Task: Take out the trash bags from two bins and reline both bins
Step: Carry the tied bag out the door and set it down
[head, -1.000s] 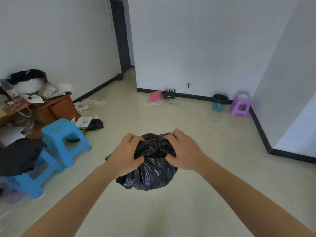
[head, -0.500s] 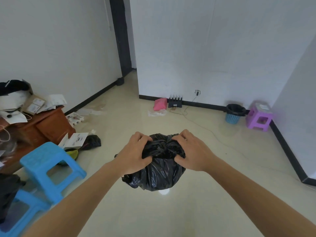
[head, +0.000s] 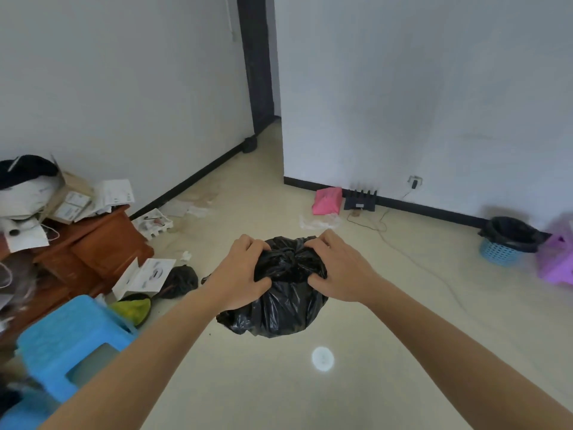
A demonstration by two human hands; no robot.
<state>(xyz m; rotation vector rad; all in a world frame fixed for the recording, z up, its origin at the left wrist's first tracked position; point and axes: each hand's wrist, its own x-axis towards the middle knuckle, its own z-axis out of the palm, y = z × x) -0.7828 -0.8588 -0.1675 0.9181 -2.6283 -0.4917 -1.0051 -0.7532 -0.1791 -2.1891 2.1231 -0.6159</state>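
A full black trash bag (head: 279,308) hangs in the air in front of me, its top gathered into a bunch. My left hand (head: 238,274) grips the bunched top from the left and my right hand (head: 341,268) grips it from the right. Far to the right, against the wall, stands a small blue basket bin (head: 500,254) lined with a black bag (head: 511,232). The second bin is out of view.
A blue plastic stool (head: 71,339) stands at lower left beside a wooden cabinet (head: 93,246) piled with boxes and papers. A small black bag (head: 178,280), a pink packet (head: 327,200), a cable (head: 412,259) and a purple stool (head: 558,262) lie around the floor. A doorway (head: 257,72) opens ahead.
The view has turned left and tilted up, so the blue bin and purple stool slid toward the right edge. Both hands keep the same grip on the bag's top.
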